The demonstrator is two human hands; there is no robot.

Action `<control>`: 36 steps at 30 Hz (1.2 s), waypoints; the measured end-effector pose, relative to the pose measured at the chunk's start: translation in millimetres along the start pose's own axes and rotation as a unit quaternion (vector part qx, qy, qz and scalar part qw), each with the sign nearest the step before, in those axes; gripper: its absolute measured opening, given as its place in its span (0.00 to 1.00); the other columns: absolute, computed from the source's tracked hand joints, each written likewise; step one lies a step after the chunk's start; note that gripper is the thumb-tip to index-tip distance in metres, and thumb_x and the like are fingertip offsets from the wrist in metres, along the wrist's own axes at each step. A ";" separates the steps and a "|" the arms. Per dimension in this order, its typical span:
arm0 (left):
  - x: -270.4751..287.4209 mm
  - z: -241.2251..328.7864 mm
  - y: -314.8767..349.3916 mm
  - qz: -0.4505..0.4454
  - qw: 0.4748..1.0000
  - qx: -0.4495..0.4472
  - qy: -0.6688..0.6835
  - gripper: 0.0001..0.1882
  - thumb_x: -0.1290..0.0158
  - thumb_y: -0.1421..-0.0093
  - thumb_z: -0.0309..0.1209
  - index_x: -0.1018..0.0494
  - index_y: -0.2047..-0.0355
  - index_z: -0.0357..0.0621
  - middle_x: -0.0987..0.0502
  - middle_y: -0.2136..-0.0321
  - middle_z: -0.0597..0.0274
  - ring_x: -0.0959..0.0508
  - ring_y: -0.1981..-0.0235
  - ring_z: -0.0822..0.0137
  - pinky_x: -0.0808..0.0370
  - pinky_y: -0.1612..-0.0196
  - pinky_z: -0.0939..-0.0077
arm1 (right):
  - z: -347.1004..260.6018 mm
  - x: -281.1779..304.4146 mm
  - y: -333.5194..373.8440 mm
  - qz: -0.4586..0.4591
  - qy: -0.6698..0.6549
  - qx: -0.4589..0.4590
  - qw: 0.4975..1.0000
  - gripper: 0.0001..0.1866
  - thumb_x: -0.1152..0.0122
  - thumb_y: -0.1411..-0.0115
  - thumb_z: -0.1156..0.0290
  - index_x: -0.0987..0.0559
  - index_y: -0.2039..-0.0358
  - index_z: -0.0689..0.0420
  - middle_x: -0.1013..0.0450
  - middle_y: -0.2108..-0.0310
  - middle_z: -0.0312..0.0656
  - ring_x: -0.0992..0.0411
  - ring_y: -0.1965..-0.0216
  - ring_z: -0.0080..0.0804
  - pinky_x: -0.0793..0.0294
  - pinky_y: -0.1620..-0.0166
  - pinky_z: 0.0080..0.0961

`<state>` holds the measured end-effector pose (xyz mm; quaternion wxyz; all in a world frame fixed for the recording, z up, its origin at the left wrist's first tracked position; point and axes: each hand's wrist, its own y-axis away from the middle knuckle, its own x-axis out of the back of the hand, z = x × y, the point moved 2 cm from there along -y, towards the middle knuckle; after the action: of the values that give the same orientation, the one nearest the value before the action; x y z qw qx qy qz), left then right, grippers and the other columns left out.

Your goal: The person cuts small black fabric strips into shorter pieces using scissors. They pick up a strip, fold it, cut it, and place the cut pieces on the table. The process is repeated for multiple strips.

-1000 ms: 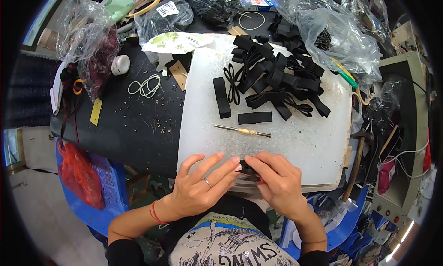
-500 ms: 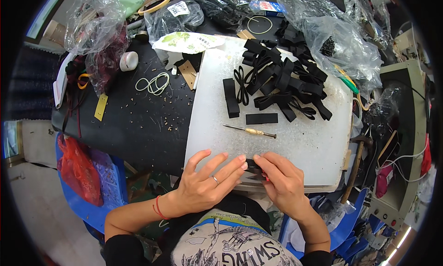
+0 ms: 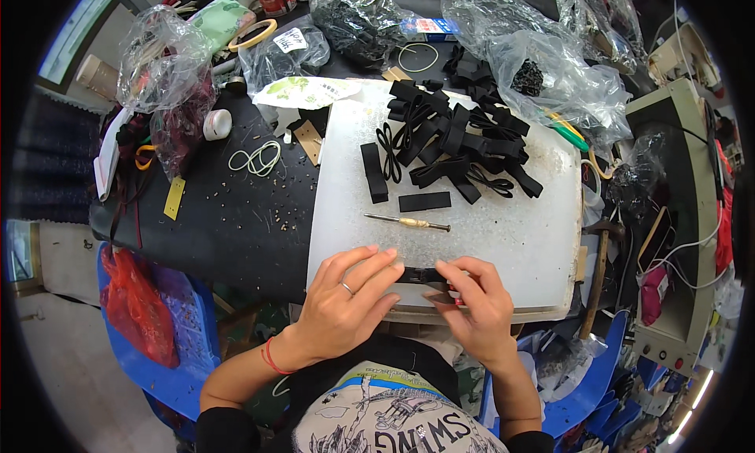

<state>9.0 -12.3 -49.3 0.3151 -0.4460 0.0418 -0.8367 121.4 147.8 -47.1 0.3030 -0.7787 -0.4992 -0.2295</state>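
A short black elastic band (image 3: 421, 275) lies flat near the front edge of the white board (image 3: 338, 217). My left hand (image 3: 346, 292) rests at its left end, fingers stretched out and fingertips at the band. At the other end is my right hand (image 3: 480, 303), its index fingertip touching the band. Its curled fingers hold small scissors (image 3: 457, 298) with a red part; the hand hides most of them. Just beyond lies an awl-like tool (image 3: 409, 222) with a pale handle. Farther off are a single flat black band (image 3: 425, 201) and a heap of looped black bands (image 3: 456, 142).
Clear plastic bags (image 3: 558, 75) crowd the back. Green-and-orange-handled scissors (image 3: 568, 132) lie right of the heap. A hammer (image 3: 598, 272) is beyond the board's right edge. To the left are a pale cord coil (image 3: 255, 159), a white jar (image 3: 218, 124) and a red bag (image 3: 138, 311) on a blue chair.
My left hand has slid left, away from my right hand, so more of the band shows between them. The scissor blades show less. The whole view has shifted slightly.
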 end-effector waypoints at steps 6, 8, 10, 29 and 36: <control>-4.0 -9.3 1.5 0.002 0.997 -0.066 -0.031 0.13 0.39 0.55 0.25 0.23 0.66 0.43 0.24 0.57 0.66 0.28 0.53 0.59 0.32 0.53 0.65 | 5.9 -3.4 -12.3 -0.071 0.042 0.111 0.990 0.27 0.35 0.63 0.83 0.23 0.57 0.59 0.29 0.60 0.41 0.29 0.72 0.31 0.27 0.71 0.24; -1.4 -10.1 -0.5 -0.005 0.997 -0.062 -0.036 0.13 0.39 0.55 0.24 0.23 0.66 0.43 0.23 0.58 0.66 0.27 0.54 0.59 0.32 0.52 0.65 | 3.6 -1.6 -17.4 -0.087 0.050 0.109 0.989 0.25 0.36 0.62 0.84 0.23 0.58 0.59 0.28 0.60 0.41 0.30 0.73 0.32 0.28 0.72 0.23; 1.6 -11.1 -1.5 -0.017 0.998 -0.051 -0.022 0.14 0.39 0.54 0.25 0.23 0.65 0.43 0.23 0.58 0.66 0.27 0.53 0.59 0.32 0.52 0.65 | 2.4 0.1 -18.7 -0.077 0.010 0.062 0.995 0.23 0.37 0.60 0.84 0.23 0.58 0.59 0.28 0.61 0.41 0.30 0.73 0.31 0.29 0.73 0.22; 5.4 11.4 -16.9 -0.126 0.833 0.276 0.463 0.15 0.45 0.43 0.25 0.29 0.55 0.33 0.23 0.62 0.53 0.21 0.64 0.66 0.23 0.60 0.76 | -5.4 2.8 0.6 -0.030 -0.443 -0.300 0.844 0.18 0.38 0.43 0.72 0.26 0.52 0.61 0.32 0.75 0.26 0.40 0.78 0.10 0.43 0.76 0.10; 4.4 7.6 -12.1 -0.157 0.659 0.378 0.630 0.15 0.50 0.38 0.24 0.32 0.52 0.29 0.22 0.65 0.52 0.20 0.64 0.69 0.22 0.59 0.82 | -13.4 1.5 4.5 0.023 -0.392 -0.241 0.887 0.20 0.35 0.46 0.76 0.25 0.52 0.62 0.29 0.71 0.32 0.36 0.77 0.13 0.36 0.74 0.11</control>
<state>7.2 -3.5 -37.3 0.2187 0.3459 -0.1606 -0.8982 125.3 138.0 -37.7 -0.1094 -0.8654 -0.4888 -0.0114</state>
